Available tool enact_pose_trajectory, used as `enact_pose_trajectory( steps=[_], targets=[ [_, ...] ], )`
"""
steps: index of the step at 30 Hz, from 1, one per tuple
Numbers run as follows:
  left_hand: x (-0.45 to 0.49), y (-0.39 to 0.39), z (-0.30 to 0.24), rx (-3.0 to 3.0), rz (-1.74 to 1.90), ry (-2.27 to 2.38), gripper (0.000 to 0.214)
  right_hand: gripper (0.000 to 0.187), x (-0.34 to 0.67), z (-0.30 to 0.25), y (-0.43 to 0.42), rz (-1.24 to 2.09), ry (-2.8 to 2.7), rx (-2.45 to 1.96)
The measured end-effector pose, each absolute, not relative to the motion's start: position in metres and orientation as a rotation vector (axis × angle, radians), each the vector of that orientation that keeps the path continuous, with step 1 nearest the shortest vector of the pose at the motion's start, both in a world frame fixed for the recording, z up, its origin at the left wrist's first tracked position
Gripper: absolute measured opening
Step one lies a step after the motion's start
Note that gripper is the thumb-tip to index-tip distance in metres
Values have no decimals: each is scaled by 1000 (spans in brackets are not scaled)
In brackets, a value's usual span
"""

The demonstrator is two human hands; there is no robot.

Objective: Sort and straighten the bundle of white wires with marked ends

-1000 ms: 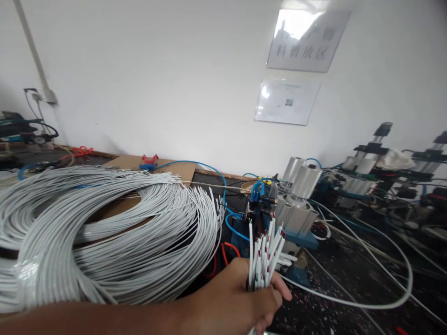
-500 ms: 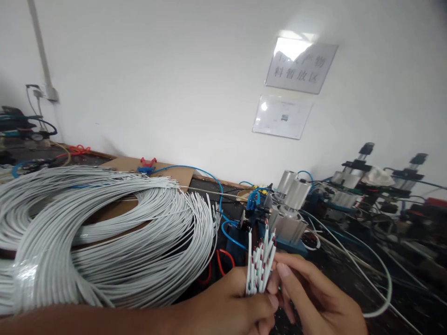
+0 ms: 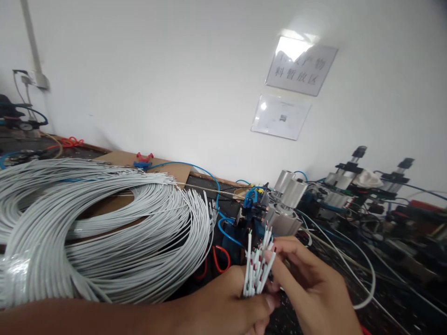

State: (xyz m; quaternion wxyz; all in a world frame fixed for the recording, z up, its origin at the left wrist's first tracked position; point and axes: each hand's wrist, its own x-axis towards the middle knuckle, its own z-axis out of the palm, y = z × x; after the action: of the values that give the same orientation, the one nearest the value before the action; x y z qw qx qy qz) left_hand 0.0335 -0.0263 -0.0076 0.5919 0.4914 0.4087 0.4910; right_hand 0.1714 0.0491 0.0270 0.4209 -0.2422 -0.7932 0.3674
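Across the left half of the frame I see a big coil of white cables [image 3: 104, 232] lying on the bench [image 3: 349, 279], its cut ends fanned toward the centre, which looks to me like a way to keep each end easy to pick off. Behind it, at the upper left, a cardboard sheet [image 3: 153, 163] lies flat with a blue hose [image 3: 195, 165] looping across it. Right of centre stand silvery pneumatic cylinders [image 3: 288, 197], with more fixtures farther right, and two signs [image 3: 300, 65] hang on the white wall above. At lower centre my left hand [image 3: 226, 304] is clenched around a small bunch of wire ends [image 3: 256, 265], white with red and green tips, held upright with the tips level, I judge so that they can be sorted one at a time. My right hand [image 3: 314, 288] comes in from the lower right, its fingers [image 3: 275, 267] loosely curled, the thumb and forefinger pinching at the right side of the bunch near the tips; whether they grip a single wire I cannot tell.
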Motion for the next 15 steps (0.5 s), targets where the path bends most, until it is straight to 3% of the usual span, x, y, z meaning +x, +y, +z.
enact_pose_trajectory(
  steps=[3,9,15],
  targets=[
    [33,-29,-1,1158,1182,1006,38,21,175,20,47,947,-1897,-573],
    [37,-32,11,1158,1340,1028,56,13,169,0,36,774,-1500,-498],
    [32,-34,9,1201,1316,1008,49,28,169,-2,36,895,-934,-580]
  ],
)
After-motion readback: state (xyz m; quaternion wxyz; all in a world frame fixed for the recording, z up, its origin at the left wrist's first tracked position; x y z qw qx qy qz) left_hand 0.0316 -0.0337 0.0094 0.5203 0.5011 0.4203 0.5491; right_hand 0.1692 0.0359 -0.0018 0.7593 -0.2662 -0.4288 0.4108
